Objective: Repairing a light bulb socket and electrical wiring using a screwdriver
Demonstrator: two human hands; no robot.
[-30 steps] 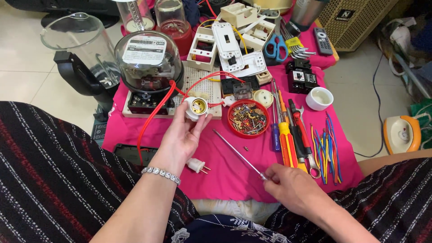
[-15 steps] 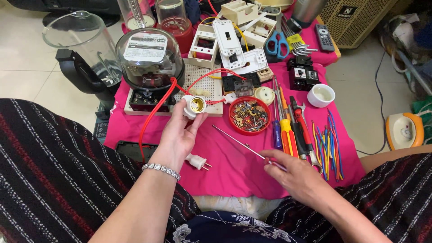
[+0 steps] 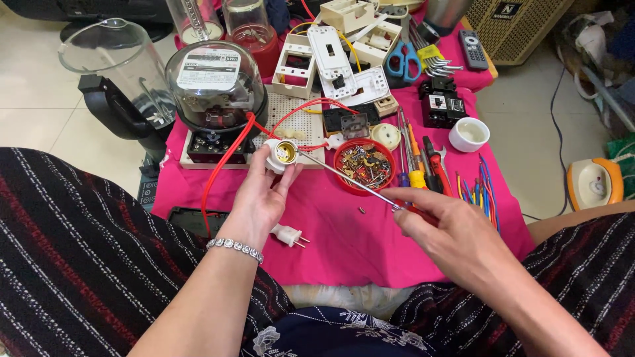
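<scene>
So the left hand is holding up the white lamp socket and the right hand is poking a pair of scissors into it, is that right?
Not quite. The left hand does hold the white lamp socket, but the right hand holds a screwdriver, its thin metal shaft reaching to the socket's opening. The blue-handled scissors lie untouched at the far side of the pink cloth, as the head view shows.

A pink cloth carries a white plug, red bowl and screwdrivers.

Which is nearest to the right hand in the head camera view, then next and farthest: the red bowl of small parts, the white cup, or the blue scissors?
From the right hand:
1. Red bowl of small parts, just beyond the hand, slightly toward the left.
2. White cup, farther up the pink cloth, straight ahead.
3. Blue scissors, near the far edge, among the white switch plates.
</scene>
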